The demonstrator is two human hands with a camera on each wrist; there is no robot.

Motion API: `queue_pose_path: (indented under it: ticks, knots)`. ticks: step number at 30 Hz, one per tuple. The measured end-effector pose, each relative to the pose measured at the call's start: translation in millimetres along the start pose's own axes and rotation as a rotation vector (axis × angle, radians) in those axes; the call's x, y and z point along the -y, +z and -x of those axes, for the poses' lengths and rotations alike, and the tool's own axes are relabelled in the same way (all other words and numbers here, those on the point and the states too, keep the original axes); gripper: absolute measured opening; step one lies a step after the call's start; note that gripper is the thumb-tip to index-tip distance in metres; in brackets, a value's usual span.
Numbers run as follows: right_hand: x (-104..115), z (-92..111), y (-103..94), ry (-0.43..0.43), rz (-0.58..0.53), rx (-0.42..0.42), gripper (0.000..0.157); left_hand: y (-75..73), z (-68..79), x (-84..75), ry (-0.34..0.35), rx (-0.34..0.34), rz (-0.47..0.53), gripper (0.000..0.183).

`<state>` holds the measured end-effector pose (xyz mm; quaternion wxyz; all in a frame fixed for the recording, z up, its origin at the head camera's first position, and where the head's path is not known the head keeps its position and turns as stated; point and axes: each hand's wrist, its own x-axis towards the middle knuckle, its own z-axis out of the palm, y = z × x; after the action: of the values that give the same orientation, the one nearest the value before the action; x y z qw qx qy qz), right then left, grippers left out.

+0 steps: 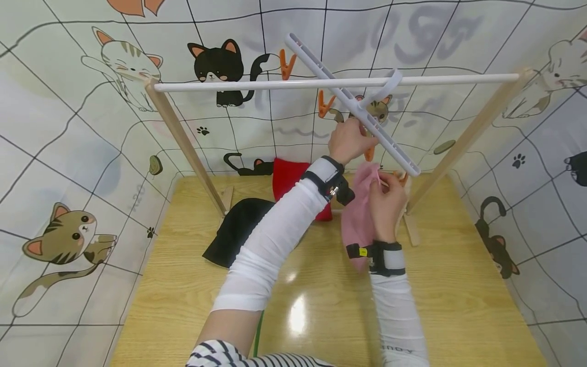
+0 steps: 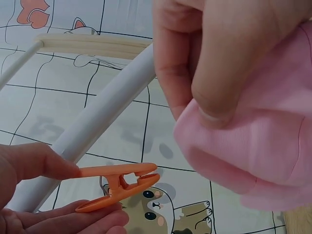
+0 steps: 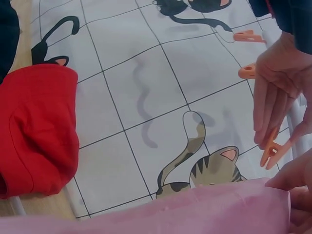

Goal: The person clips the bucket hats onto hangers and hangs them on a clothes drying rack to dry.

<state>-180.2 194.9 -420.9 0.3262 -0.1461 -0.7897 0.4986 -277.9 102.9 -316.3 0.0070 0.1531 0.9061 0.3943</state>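
My left hand [image 1: 350,140] pinches an orange clothespin [image 2: 115,183] by its two handles, just below the white hanger bar [image 1: 321,69]. In the left wrist view, nothing lies between the clothespin's tips. Lower and to the right, my right hand [image 1: 387,204] pinches the edge of a pink cloth hat [image 1: 357,219] between thumb and fingers. The hat's edge [image 2: 195,139] is close to the clothespin but apart from it. The hanger hooks over a white rod [image 1: 229,85] and slants down to the right.
Other orange clothespins [image 1: 286,64] hang from the hanger. A black hat [image 1: 243,229] and a red hat [image 3: 39,131] lie on the wooden table [image 1: 192,306]. Wooden posts [image 1: 183,145] hold up the rod at both ends. A cat-patterned sheet [image 1: 105,168] surrounds the table.
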Motion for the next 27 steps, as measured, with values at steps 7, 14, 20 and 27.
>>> queue_pose_path:
  ticks: [7, 14, 20, 27]
  knots:
    - [0.5, -0.9, 8.7, -0.058, -0.003, 0.009, 0.021, -1.5, 0.9, -1.7, -0.032, -0.02, 0.013, 0.021]
    - [6.1, -2.8, 13.9, -0.132, 0.023, 0.015, 0.021, -0.9, 1.6, -4.4, -0.053, -0.043, 0.034, 0.02]
    - [10.2, -6.0, 13.2, -0.217, 0.081, -0.008, 0.021, -0.5, 1.3, -6.1, -0.056, -0.064, 0.029, 0.017]
    - [16.0, -8.0, 11.3, -0.26, 0.141, -0.054, 0.021, -0.8, 1.6, -7.7, -0.042, -0.071, 0.032, 0.015]
